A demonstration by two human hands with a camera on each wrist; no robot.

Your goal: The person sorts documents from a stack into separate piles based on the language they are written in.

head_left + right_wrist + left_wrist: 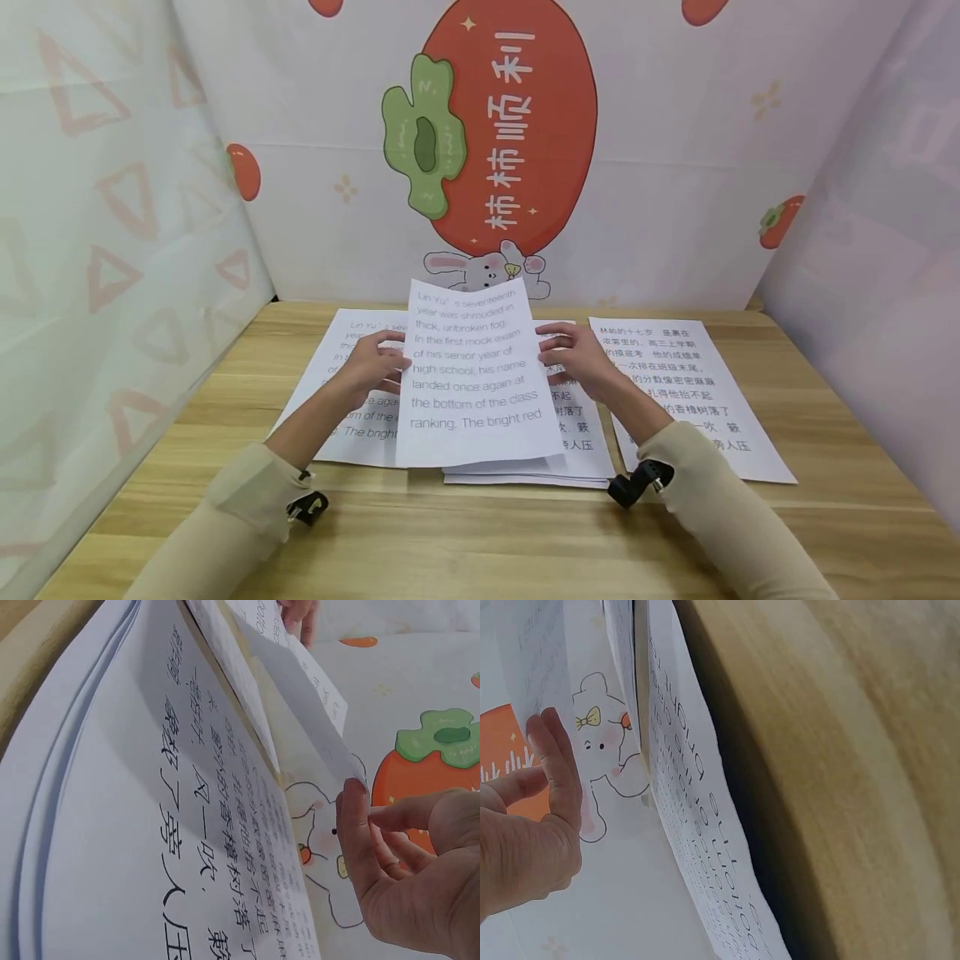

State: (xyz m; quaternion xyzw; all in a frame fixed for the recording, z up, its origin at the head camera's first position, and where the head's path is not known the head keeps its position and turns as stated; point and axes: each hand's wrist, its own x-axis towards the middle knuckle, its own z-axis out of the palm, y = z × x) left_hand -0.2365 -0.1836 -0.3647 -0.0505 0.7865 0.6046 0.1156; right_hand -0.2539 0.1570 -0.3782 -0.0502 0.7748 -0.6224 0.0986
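Note:
A sheet of white paper (476, 375) printed with large English text is held up above the table, bowed slightly. My left hand (371, 365) pinches its left edge, and my right hand (581, 360) pinches its right edge. In the right wrist view the sheet (319, 712) shows edge-on at the fingertips. Beneath and to the left lies another English page (360, 452). Partly covered by the raised sheet is a stack of Chinese-text pages (588, 462), whose layered edges show in the right wrist view. Farther right lies one more Chinese page (738, 425), partly behind my forearm.
The papers lie on a wood-grain table (465, 542). Behind it hangs a white cloth backdrop (660, 233) with a persimmon and rabbit print. Similar cloth walls (97, 300) stand at both sides. Black camera mounts (306, 507) are at both wrists.

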